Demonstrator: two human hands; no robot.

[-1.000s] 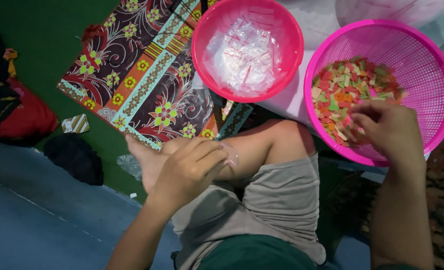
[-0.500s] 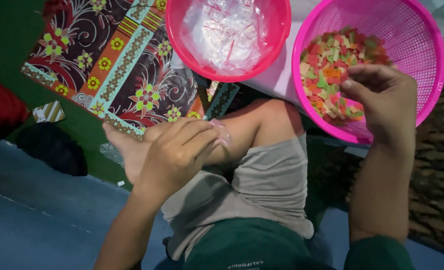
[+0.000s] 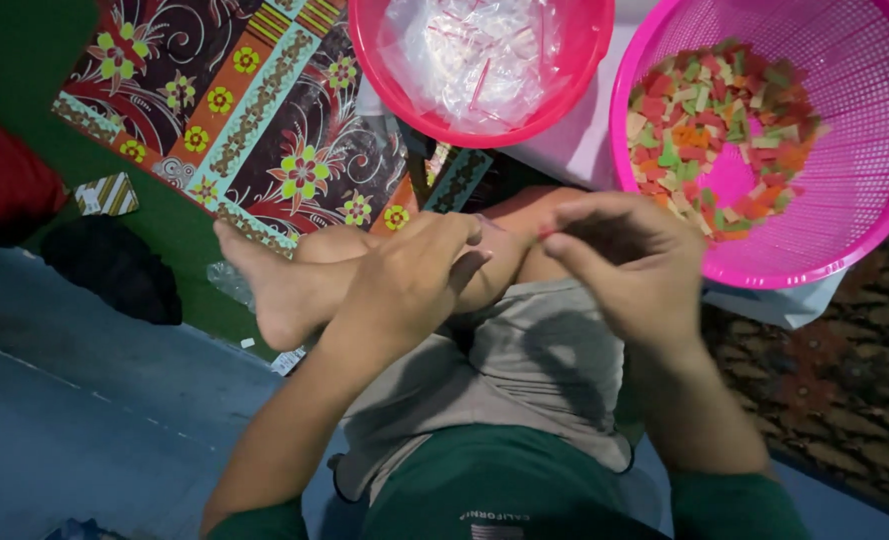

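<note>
My left hand [image 3: 415,280] rests on my bent knee with its fingers curled; what looks like a small clear plastic bag is pinched at its fingertips, mostly hidden. My right hand [image 3: 625,262] is just to its right, fingertips pinched together and touching the left fingertips, with a small red bit showing between them. Behind the right hand stands a pink mesh basket [image 3: 865,190] holding several coloured chip pieces [image 3: 715,120] in red, orange, green and cream. A pink bowl [image 3: 385,70] at the top centre holds clear plastic bags [image 3: 475,60].
A patterned floral mat [image 3: 255,120] lies at the upper left on a green floor. My bare foot [image 3: 265,285] sticks out to the left. A dark cloth [image 3: 115,265] and a red object [image 3: 5,185] lie at the far left. A brown rug [image 3: 845,400] is at the right.
My right hand has left the pink basket and come down to meet the left hand over the knee. The left hand stayed on the knee.
</note>
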